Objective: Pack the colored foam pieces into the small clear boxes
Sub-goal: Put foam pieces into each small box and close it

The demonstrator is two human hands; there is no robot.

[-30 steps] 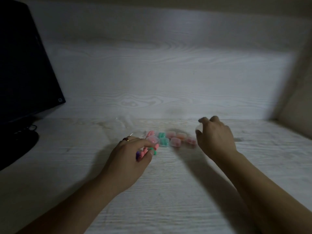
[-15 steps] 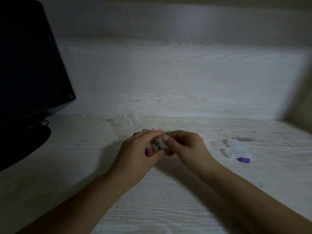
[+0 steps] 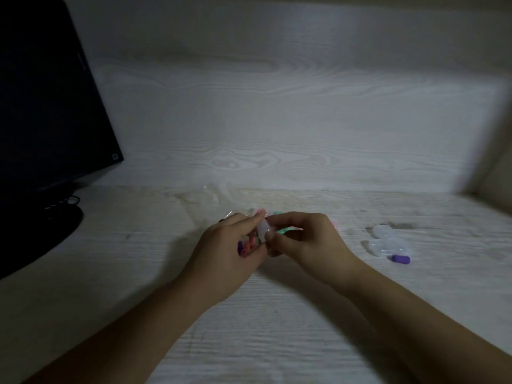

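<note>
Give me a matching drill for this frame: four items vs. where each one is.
Items:
1. monitor
2. purple foam piece
3. small clear box
4. pink foam pieces

Places:
A. pinched between both hands
B. far left of the desk
C. tucked in the left hand
D. lying on the desk, right of the right hand, by the empty clear boxes

Pairs: 1-B, 2-D, 3-A, 4-C

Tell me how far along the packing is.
Done: several filled boxes sit behind the hands. In hand: both the left hand and right hand hold a clear box; foam pieces wait in the left palm. Left: empty boxes and a purple piece.
</note>
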